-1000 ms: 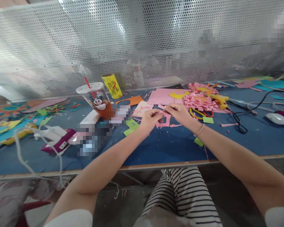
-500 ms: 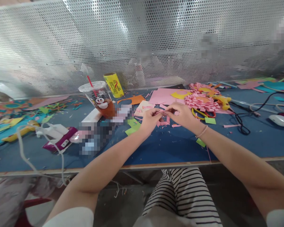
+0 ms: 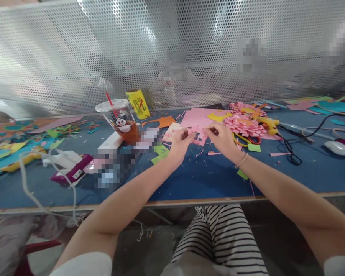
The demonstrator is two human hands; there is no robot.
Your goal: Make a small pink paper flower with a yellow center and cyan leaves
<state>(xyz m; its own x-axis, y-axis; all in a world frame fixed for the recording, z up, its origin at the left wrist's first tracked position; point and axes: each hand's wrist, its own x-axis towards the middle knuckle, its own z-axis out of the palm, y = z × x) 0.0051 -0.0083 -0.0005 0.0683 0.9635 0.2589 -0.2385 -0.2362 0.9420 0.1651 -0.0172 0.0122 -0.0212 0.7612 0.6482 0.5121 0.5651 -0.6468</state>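
Perforated metal screen, grey with bright highlights; cup of clear, glossy plastic; fringed flowers of pink paper (matt); trousers of striped cloth.

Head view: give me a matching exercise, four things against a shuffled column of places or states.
1. Drink cup
2. Pink paper piece
3. Right hand
4. Striped trousers

A. Below the front edge of the blue table
B. Bracelet at its wrist
C. Has a red straw
D. Pinched in the fingers of the left hand

Pairs: 1-C, 2-D, 3-B, 4-A
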